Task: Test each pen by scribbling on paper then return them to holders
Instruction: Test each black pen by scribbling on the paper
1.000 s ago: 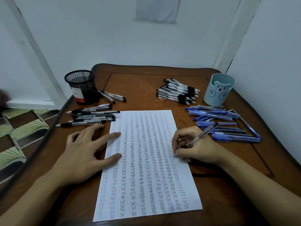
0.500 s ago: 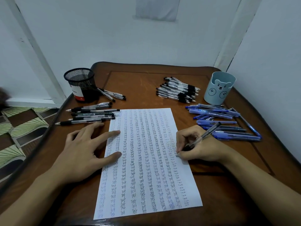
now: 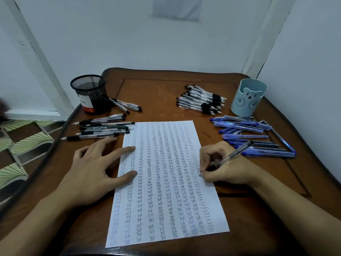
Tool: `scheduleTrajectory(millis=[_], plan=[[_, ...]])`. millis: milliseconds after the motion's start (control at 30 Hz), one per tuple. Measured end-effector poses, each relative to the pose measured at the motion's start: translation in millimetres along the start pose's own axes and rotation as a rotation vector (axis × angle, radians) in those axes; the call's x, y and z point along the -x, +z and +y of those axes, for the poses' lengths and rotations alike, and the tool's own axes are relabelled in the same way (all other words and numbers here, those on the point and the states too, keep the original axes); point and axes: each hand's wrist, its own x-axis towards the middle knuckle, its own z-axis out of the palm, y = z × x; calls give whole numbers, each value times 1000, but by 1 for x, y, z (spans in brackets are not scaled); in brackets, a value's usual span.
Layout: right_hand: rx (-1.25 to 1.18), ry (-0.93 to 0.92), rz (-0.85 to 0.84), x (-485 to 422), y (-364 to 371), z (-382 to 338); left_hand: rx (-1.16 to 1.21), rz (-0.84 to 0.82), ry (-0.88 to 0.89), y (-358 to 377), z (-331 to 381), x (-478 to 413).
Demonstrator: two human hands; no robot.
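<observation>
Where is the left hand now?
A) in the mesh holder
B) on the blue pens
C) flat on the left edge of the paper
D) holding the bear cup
C: the left hand lies spread, its fingertips on the left edge of the paper; the right hand holds a pen.

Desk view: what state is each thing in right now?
Paper, flat, filled with columns of "test".
Held pen, tip on the paper near its right edge.
Right hand, grips the held pen.
Left hand, flat, fingers spread, pressing the paper.
Mesh cup, upright.
Bear cup, upright.
Black pens, lying loose in three groups.
Blue pens, loose beside the bear cup.
</observation>
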Motion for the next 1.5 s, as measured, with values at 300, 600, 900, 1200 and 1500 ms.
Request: scheduleTrajectory(millis=[300,600,900,1200,1500], plan=[[-54,-2,-11,0,-2,0,19,10,2,0,0,0],[-62,6,-10,-1,-2,2,25,25,8,1,0,0],[-54,0,-27,-3,-1,0,7,8,3,1,-2,-1],[-47,2,-12,-5,-1,2,17,-5,-2,1,-2,-2],[-23,-4,36,-5,1,6,27,2,2,1,-2,-2]])
